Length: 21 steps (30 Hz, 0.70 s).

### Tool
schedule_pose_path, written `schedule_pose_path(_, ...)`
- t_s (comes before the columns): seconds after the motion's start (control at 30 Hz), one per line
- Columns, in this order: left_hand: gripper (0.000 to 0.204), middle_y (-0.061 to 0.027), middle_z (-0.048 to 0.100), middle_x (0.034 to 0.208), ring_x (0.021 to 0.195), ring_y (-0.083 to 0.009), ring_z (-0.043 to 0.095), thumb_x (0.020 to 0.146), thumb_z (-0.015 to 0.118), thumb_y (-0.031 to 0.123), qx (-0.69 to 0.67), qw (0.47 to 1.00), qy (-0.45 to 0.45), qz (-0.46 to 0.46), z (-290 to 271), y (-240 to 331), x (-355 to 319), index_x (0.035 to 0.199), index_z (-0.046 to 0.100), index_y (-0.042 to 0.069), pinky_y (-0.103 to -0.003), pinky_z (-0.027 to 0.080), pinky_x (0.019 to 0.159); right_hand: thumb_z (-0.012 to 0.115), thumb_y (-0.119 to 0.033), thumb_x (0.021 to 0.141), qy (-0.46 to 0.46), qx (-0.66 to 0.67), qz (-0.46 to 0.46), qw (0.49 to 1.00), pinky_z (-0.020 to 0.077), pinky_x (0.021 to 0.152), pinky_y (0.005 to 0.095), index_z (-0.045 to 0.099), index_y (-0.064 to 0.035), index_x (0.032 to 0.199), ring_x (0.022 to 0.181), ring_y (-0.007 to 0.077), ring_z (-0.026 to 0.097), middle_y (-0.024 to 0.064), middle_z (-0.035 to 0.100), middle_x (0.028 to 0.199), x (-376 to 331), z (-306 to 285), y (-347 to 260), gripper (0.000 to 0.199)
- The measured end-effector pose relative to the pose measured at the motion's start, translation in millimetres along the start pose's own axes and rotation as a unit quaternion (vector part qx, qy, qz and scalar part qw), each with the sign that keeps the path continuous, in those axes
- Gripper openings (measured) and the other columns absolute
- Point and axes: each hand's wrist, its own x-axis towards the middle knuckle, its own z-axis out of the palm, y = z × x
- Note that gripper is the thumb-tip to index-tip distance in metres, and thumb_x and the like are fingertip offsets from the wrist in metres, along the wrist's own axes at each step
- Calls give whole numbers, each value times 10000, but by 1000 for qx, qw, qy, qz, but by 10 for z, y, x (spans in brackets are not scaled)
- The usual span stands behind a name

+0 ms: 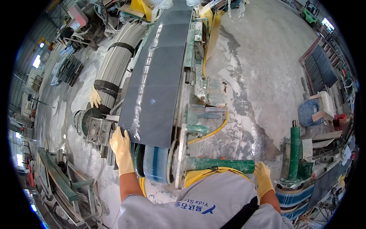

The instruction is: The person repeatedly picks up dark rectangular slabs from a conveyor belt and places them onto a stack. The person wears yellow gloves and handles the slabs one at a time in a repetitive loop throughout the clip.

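Observation:
A long dark grey stone slab point(162, 82) lies on the belt conveyor in front of me, with a wet shiny streak along it. My left hand point(122, 149), in a pale yellow rubber glove, is at the slab's near left corner, its fingers stretched out against the edge. Beneath the slab's near end shows the blue conveyor belt point(156, 164) curving over its roller. My right hand point(263, 177), gloved alike, is at the right end of a thick green pipe point(225, 165), its fingers bent against that end. The palm side is hidden.
Left of the conveyor stand a motor point(97, 129) and a strapped bundle of pale strips point(118, 61), with a yellow glove point(95, 97) against it. Metal scrap point(63, 183) lies at lower left. To the right are a green post point(294, 152), a blue drum point(310, 112) and leaning slabs point(322, 66).

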Motion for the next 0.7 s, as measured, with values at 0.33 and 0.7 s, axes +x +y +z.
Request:
schedule_pose_path(0.33, 418, -120, 699, 1223, 1149, -304, 641, 992, 619, 324, -17, 1000, 16, 15, -26, -30, -45, 1311, 608, 53, -472, 469, 958, 598, -261, 1034, -9, 3, -13, 1000, 588, 736, 411, 615, -6, 1299, 925, 324, 735, 178, 727, 1175, 27, -12, 3, 367)
schedule_pose_path(0.7, 429, -138, 694, 1238, 1153, -319, 638, 1006, 594, 351, -20, 999, -24, -12, -63, 43, 46, 1319, 603, 57, -488, 469, 968, 604, -264, 1034, -17, -14, -19, 1000, 595, 761, 421, 627, -2, 1266, 932, 334, 736, 178, 734, 1162, 81, -23, -16, 351)
